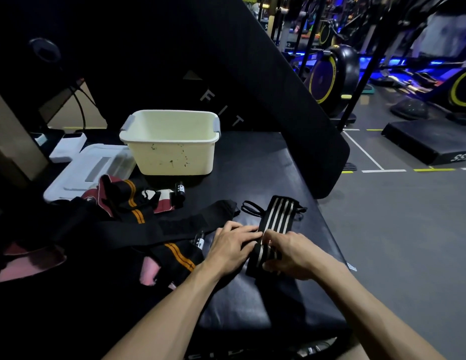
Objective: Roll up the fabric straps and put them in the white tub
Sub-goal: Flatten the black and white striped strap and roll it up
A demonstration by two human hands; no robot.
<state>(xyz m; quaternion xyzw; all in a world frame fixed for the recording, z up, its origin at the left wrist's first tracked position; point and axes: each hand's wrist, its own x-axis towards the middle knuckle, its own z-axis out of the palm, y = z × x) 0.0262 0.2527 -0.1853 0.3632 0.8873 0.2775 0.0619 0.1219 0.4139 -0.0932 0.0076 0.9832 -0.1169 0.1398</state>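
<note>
A black strap with white stripes (278,216) lies on the black padded bench (265,172), its near end partly rolled. My left hand (230,245) and my right hand (291,253) both pinch that rolled end, fingers curled over it. A plain black strap (174,224) stretches leftward from beside my left hand. Black straps with orange stripes (134,201) and maroon-white ones (163,201) lie in a heap further left. The white tub (172,157) stands at the far side of the bench, and nothing shows inside it.
A white lid or tray (89,170) lies left of the tub. A slanted black pad (252,74) rises behind the bench. The bench's right edge drops to the grey gym floor (395,242). Exercise bikes (333,71) stand at the back right.
</note>
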